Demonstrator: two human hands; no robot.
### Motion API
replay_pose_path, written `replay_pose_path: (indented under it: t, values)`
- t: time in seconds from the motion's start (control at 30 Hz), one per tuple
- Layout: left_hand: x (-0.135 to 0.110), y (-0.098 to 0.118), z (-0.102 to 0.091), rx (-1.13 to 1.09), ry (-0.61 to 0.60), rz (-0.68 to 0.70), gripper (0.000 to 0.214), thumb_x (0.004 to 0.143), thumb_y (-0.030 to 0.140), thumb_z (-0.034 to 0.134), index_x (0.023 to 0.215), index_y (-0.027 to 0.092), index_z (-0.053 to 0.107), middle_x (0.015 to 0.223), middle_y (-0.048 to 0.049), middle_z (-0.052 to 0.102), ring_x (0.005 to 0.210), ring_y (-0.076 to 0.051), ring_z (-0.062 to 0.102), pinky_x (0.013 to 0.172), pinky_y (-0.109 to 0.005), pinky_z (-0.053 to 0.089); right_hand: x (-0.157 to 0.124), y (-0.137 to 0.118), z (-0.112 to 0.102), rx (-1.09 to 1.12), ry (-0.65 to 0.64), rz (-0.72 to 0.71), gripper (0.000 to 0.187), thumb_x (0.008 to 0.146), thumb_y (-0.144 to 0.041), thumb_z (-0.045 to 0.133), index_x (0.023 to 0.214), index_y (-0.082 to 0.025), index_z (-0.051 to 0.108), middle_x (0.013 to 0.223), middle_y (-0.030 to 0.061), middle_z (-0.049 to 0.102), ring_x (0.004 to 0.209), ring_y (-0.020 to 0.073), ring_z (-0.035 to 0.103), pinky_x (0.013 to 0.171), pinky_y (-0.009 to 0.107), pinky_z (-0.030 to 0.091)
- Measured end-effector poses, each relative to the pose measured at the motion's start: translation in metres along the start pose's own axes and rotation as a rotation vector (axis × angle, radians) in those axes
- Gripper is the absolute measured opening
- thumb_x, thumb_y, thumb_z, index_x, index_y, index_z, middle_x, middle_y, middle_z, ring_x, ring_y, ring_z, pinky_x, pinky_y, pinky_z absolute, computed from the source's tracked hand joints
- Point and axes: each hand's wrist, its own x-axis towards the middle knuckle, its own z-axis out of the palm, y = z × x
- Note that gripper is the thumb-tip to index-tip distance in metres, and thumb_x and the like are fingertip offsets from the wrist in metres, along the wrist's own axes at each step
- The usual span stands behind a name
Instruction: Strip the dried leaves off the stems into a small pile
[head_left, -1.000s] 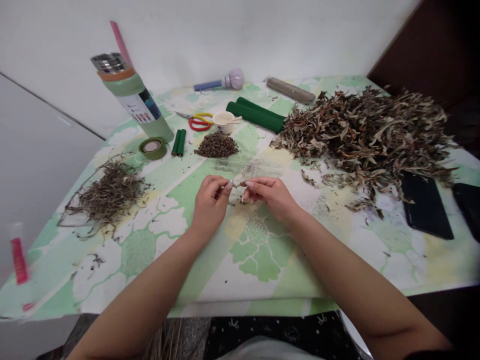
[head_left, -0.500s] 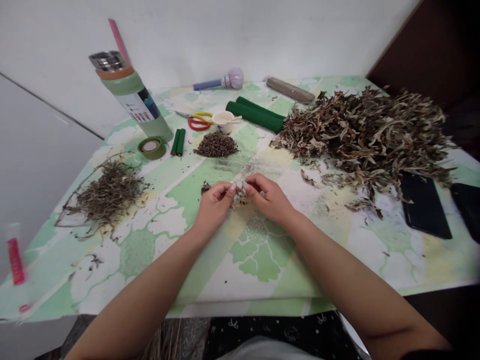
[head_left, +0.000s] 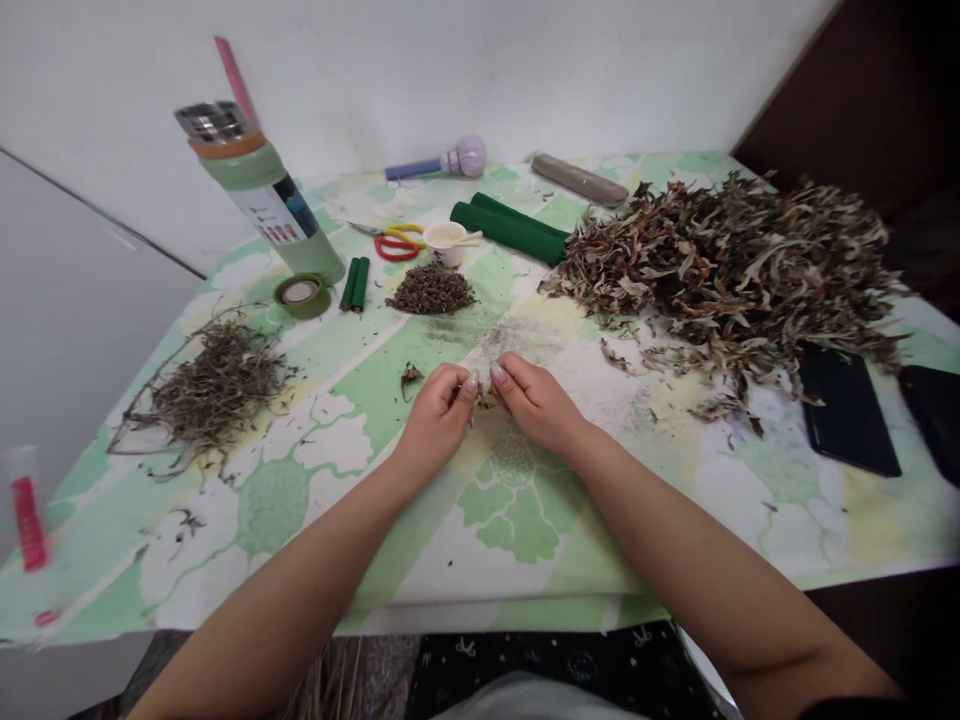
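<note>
Over the middle of the cloth, my left hand and my right hand face each other, a small gap between their thumbs. Both are closed in a pinch on a dried leaf, mostly hidden by the fingers, with small bits showing below. A curled dried leaf scrap lies just left of my left hand. Beyond the hands is a small heap of crumbled leaf. The large pile of dried leaves spreads over the right side, and a tangle of thin stems sits at left.
A tall green bottle stands at back left by its cap. Near the crumbled heap are short green rolls, scissors and a small white cup. Long green rolls lie behind. A dark phone rests at right.
My hands have drawn slightly apart and shifted a little to the right, and my left hand uncovers more of the leaf scrap beside it. The piles look unchanged.
</note>
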Motion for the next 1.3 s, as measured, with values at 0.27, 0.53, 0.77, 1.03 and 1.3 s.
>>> replay_pose_path:
  t: [0.27,0.53,0.77,1.03,1.3]
  values:
    - [0.000,0.003,-0.001,-0.137,-0.010,-0.116,0.029,0.086,0.041,0.048,0.073,0.018,0.060,0.063,-0.0010,0.053,0.060,-0.013,0.050,0.055,-0.025,0.039,0.001,0.002,0.002,0.001,0.024,0.023,0.026,0.093,-0.035,0.032,0.072,-0.021,0.038,0.064,-0.0005,0.047,0.059,0.0141,0.044,0.056,0.026,0.029]
    - [0.002,0.006,-0.003,-0.295,0.038,-0.258,0.027,0.080,0.039,0.057,0.070,0.017,0.069,0.071,-0.0018,0.058,0.051,-0.008,0.045,0.047,-0.024,0.034,0.003,0.006,0.000,-0.009,0.051,0.049,0.025,0.091,-0.037,0.036,0.073,-0.021,0.044,0.063,-0.0011,0.048,0.060,0.0136,0.044,0.056,0.025,0.029]
    - [0.002,0.006,-0.003,-0.298,0.192,-0.197,0.034,0.080,0.036,0.058,0.052,0.016,0.060,0.086,-0.0041,0.063,0.077,-0.012,0.058,0.062,-0.024,0.043,0.002,0.002,0.006,0.280,-0.014,0.099,0.043,0.089,-0.051,0.036,0.065,-0.018,0.048,0.056,-0.0011,0.050,0.054,0.0112,0.045,0.055,0.025,0.034]
    - [0.000,0.002,-0.003,-0.139,0.167,-0.064,0.031,0.083,0.037,0.054,0.060,0.019,0.066,0.090,-0.0045,0.062,0.093,-0.015,0.058,0.080,-0.028,0.046,0.007,-0.005,0.012,0.794,-0.014,0.219,0.037,0.076,-0.054,0.058,0.070,-0.018,0.052,0.055,-0.0024,0.055,0.049,0.0087,0.045,0.053,0.023,0.037]
    - [0.002,-0.005,-0.004,-0.166,0.193,-0.138,0.024,0.081,0.040,0.057,0.084,0.021,0.072,0.087,-0.0044,0.059,0.087,-0.015,0.057,0.065,-0.024,0.046,0.007,-0.003,0.006,0.815,0.013,0.261,0.037,0.075,-0.053,0.058,0.066,-0.018,0.053,0.050,-0.0026,0.054,0.047,0.0087,0.046,0.052,0.024,0.035]
